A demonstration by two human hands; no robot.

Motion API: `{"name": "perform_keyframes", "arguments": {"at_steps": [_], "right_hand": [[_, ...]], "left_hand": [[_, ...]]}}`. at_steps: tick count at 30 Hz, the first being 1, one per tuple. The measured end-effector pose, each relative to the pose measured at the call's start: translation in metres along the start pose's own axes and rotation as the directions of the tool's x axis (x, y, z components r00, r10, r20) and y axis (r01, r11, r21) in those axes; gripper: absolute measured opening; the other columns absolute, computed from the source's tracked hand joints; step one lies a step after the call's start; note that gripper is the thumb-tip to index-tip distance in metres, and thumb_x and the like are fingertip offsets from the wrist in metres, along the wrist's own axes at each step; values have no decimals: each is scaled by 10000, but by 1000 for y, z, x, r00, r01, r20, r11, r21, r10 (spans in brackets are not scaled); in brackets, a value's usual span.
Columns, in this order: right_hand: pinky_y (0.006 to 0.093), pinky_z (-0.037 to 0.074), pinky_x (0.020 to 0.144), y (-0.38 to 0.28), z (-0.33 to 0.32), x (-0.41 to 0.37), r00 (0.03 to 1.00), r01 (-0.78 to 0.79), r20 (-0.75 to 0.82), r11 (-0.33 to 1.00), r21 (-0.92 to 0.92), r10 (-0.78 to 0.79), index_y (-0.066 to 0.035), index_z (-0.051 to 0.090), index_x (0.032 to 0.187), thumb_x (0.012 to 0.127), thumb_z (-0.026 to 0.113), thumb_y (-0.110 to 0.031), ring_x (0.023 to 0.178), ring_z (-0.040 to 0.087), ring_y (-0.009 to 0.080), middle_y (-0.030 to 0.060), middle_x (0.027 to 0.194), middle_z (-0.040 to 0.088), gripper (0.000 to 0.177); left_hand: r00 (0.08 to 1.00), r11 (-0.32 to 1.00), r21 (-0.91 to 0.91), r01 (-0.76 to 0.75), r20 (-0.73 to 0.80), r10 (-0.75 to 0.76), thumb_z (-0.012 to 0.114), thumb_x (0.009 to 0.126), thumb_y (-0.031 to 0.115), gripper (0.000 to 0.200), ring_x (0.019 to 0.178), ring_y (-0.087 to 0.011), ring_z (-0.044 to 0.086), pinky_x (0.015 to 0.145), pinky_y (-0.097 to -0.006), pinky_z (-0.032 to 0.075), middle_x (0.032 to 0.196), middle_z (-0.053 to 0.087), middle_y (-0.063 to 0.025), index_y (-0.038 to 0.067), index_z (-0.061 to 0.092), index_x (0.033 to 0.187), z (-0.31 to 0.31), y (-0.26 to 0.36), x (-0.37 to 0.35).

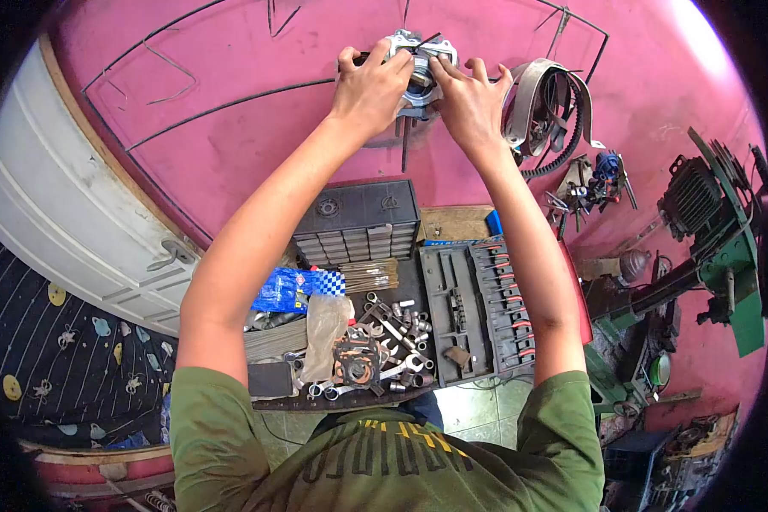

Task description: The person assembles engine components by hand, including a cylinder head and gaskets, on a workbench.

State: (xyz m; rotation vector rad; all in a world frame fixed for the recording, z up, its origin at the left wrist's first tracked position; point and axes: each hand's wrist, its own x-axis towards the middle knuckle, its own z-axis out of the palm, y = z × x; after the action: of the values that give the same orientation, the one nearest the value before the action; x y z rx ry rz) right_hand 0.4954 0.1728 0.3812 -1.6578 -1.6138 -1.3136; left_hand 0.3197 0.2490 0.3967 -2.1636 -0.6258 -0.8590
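Both arms reach up, holding a silver metal engine part (418, 104) with a round opening in front of the pink wall. My left hand (369, 90) grips its left side, thumb near the opening. On the right side, the fingers of my right hand (471, 101) press against the metal near the opening's rim, with the other fingers curled outward. A thin dark rod-like piece (427, 40) crosses the top of the part. The fingers cover some of the opening, so its inside shows only partly.
Below, a bench holds sockets and wrenches (397, 333), gaskets (357, 363), a blue packet (286, 290) and a black drawer cabinet (358, 213). An open tool case (478, 299) lies beside them. Belts (520, 107) hang on the wall; a green machine (730, 264) stands right.
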Motion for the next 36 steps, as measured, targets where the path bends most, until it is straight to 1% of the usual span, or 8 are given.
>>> {"name": "perform_keyframes", "arguments": {"at_steps": [12, 15, 18, 21, 23, 24, 29, 36], "right_hand": [[633, 343, 1051, -3, -24, -18, 996, -8, -84, 1000, -1, 8, -217, 736, 1234, 808, 773, -173, 1154, 624, 230, -74, 1304, 713, 429], [521, 378, 1004, -13, -42, -29, 988, 13, -150, 997, -75, -24, -270, 798, 1088, 820, 781, -208, 1081, 639, 184, -133, 1155, 758, 276], [529, 380, 985, -46, -71, -45, 988, 31, -151, 999, 39, -25, -143, 809, 922, 846, 760, -178, 962, 616, 238, -15, 881, 746, 97], [483, 384, 974, -71, -76, -88, 997, 70, -19, 996, 62, -69, -258, 821, 953, 814, 777, -204, 1043, 637, 180, -117, 978, 770, 155], [482, 381, 976, -98, -73, -125, 992, 24, 120, 986, 166, -45, -253, 822, 957, 813, 771, -205, 1029, 631, 185, -104, 935, 767, 160], [561, 352, 1022, -112, -68, -149, 987, 2, 152, 962, 272, -45, -261, 814, 936, 761, 730, -142, 1021, 619, 203, -57, 900, 758, 228], [597, 366, 999, -189, -73, -266, 870, -185, 490, 881, 435, -59, -202, 797, 804, 751, 745, -129, 1029, 625, 216, -15, 845, 756, 104], [640, 373, 981, -248, -123, -361, 606, -301, 767, 831, 468, -212, -155, 740, 1198, 762, 799, -209, 1178, 580, 251, -3, 1137, 732, 443]], "left_hand": [[986, 986, -164, 9, -164, -36, 825, 811, 366, 659, 1296, -137, 519, 1005, -558, 294, 1292, 693, 70, 215, 639, 1424, -12, -7, -18], [898, 937, -337, -91, -435, -70, 758, 854, 186, 106, 1037, -186, 611, 931, -524, 298, 932, 712, 17, 127, 778, 939, -39, -5, -30], [957, 921, -382, -73, -288, -44, 785, 842, 198, 64, 1039, -167, 609, 922, -517, 285, 900, 731, 25, 148, 801, 879, -45, -3, -64], [965, 888, -454, -68, -256, -57, 774, 849, 205, 54, 1031, -169, 601, 916, -523, 289, 880, 704, 30, 155, 794, 855, -45, 10, -112], [999, 916, -401, 21, 41, -5, 810, 821, 301, 287, 1145, -120, 588, 973, -522, 283, 1055, 747, 107, 233, 806, 1100, -39, 24, -159], [999, 867, -499, -10, -35, -8, 796, 823, 264, 111, 1068, -132, 604, 969, -555, 296, 957, 744, 84, 239, 820, 929, -33, 32, -183], [948, 759, -615, 216, 318, -12, 776, 844, 268, 141, 1103, -171, 599, 973, -568, 311, 954, 745, 68, 219, 820, 968, -25, 87, -316], [765, 697, -550, 459, 644, 4, 780, 846, 268, 218, 1178, -214, 574, 996, -569, 304, 1044, 741, 18, 186, 815, 1045, -63, 151, -444]]}}
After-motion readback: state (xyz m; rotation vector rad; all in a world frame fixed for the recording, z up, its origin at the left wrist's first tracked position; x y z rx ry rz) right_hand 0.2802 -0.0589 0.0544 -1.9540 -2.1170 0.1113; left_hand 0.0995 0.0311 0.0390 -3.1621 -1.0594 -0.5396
